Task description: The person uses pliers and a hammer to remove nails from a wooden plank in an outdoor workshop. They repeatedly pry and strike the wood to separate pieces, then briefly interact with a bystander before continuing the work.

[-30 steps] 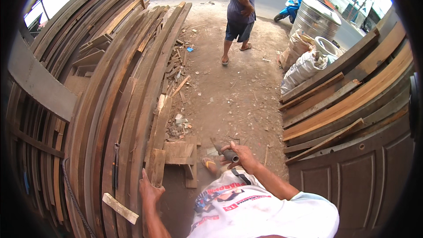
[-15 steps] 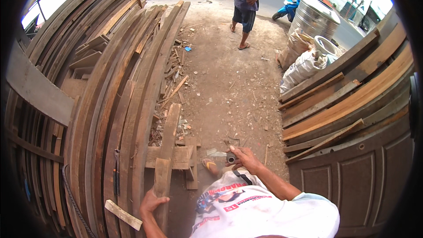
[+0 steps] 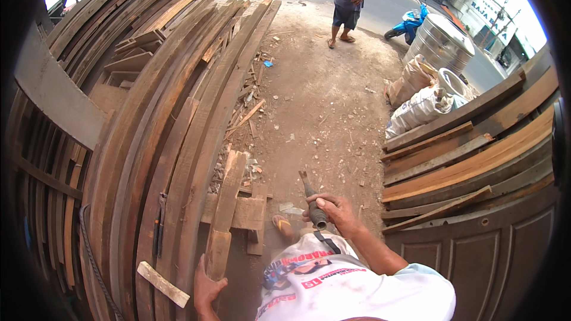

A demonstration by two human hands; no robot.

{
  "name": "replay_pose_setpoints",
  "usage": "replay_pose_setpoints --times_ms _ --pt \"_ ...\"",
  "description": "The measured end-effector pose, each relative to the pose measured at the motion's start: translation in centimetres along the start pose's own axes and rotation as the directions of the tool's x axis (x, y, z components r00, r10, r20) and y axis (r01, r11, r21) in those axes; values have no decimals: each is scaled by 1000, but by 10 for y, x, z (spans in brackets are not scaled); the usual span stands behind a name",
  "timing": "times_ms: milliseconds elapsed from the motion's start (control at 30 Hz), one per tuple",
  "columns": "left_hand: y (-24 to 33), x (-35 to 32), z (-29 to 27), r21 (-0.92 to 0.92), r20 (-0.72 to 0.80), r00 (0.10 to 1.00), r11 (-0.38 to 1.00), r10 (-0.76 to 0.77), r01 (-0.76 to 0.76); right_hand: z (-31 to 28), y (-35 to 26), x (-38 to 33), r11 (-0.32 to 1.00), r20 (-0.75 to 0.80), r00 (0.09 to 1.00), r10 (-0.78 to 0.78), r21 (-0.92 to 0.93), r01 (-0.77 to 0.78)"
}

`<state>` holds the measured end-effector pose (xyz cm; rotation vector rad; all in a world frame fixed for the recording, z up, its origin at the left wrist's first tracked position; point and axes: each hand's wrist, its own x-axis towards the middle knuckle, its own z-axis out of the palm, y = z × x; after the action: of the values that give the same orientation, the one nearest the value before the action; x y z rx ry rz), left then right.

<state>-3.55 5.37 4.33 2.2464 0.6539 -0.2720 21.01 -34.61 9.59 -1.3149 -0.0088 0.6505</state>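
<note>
My right hand (image 3: 336,214) is closed around a dark claw hammer (image 3: 309,193), held in front of my shirt. Its forked claw points away from me and its round face is toward me. My left hand (image 3: 208,288) grips the near end of a short wooden beam (image 3: 229,196), thumb on the right side, other fingers mostly hidden at its left. A step or joint line crosses the beam just ahead of that hand. Under the beam lies a wooden crosspiece (image 3: 247,213) with an upright board (image 3: 257,220) at its right end.
Long planks (image 3: 196,113) are stacked at my left, with pincers (image 3: 159,226) and a pale wood offcut (image 3: 162,284) on them. More boards (image 3: 470,166) and a panelled door (image 3: 476,261) lean at right. Ahead are sacks (image 3: 419,110), a metal drum (image 3: 440,41), a motorbike (image 3: 409,24) and a person (image 3: 351,0).
The hammer has tilted in my right hand, so its claw now shows. My left hand stays on the beam. The other person has turned and stepped farther away, near the road.
</note>
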Motion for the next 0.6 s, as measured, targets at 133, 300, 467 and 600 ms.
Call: replay_pose_setpoints --times_ms 133,300,467,600 --pt "22 -12 26 246 -186 980 962 -74 120 33 -26 -4 982 124 977 -171 -59 179" --pt "32 -28 68 426 -405 914 891 36 154 57 -8 2 891 66 891 -449 -51 452" --pt "28 -45 105 464 -568 808 871 156 158 66 -5 20 938 -85 964 -252 -266 222" --pt "9 -44 131 501 -642 736 844 213 192 77 46 23 902 16 961 -275 -342 264"
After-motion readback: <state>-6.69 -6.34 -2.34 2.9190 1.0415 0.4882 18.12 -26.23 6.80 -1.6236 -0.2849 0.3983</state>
